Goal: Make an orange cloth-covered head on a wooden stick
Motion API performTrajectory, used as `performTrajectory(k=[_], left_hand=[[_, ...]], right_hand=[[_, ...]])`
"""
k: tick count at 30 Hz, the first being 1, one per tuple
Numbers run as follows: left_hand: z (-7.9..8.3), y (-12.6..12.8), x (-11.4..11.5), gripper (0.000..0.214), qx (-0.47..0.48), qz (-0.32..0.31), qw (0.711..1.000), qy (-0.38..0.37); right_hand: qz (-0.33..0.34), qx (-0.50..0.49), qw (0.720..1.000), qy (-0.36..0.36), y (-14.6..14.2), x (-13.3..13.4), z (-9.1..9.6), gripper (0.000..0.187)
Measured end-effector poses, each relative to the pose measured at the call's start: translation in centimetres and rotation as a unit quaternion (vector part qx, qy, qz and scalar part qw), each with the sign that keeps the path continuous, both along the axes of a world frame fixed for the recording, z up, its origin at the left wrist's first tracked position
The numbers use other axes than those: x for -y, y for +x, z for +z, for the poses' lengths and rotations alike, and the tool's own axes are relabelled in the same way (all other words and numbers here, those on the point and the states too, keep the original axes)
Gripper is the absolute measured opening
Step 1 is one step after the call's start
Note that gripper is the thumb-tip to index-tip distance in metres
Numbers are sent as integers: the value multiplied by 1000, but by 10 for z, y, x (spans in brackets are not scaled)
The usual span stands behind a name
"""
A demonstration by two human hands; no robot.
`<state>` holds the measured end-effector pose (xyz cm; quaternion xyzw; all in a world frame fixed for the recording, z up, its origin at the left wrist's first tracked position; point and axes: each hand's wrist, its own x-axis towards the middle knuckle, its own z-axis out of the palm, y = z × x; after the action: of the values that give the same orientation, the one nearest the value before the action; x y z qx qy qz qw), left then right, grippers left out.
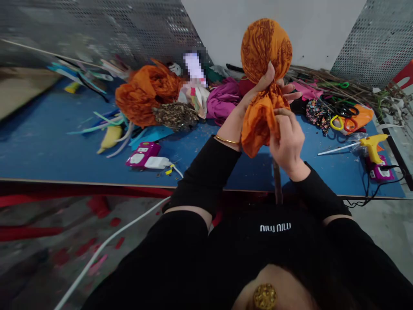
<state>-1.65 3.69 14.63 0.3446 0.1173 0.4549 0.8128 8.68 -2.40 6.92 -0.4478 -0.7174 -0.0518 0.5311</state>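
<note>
An orange cloth with dark printed patterns is wrapped tightly over a round form, making a cloth-covered ball (266,47) held up above the table. My left hand (265,82) is closed around the gathered neck of the cloth just under the ball, thumb in front, some fingertips showing on the right side. Below the neck the loose orange cloth (254,129) flares out in folds. My right hand (288,137) pinches the right edge of this loose part. A brown stick (277,183) shows beneath the cloth; its upper end is hidden.
The blue table (80,150) carries crumpled orange cloth (145,92), purple cloth (222,101), a dried brown clump (176,116) and a purple power socket (143,155) at left. Scissors (343,122), a yellow glue gun (372,146) and twigs (325,77) lie at right. A white cable (112,237) trails down.
</note>
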Motion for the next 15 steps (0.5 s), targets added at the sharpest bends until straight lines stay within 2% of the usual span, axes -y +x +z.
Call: performTrajectory(k=[3,5,7,9,11,13,15], left_hand=[[1,1,-8,37,-30,-11,999,-8],[2,2,-12,39,-34,-8,999,-2],[1,2,-16,41,-31,-19,999,-1],[-2,1,-22,42,-28,-37,999,-3],[-5,0,-28,47,-24,-46,999,-7],[-6,-1,-32,56,-26,-37,999,-13],[-6,-1,-32,62,-40,-30,999,-18]], right_hand=[[47,11,999,17,-23,5,0,29],[93,62,993,24,-34,8,2,27],[161,142,974,67,-37,12,3,23],[231,200,942,137,-33,17,0,17],[264,201,925,186,-20,20,-9,15],[214,136,953,164,-2,20,-20,17],[107,43,988,105,13,15,-30,19]])
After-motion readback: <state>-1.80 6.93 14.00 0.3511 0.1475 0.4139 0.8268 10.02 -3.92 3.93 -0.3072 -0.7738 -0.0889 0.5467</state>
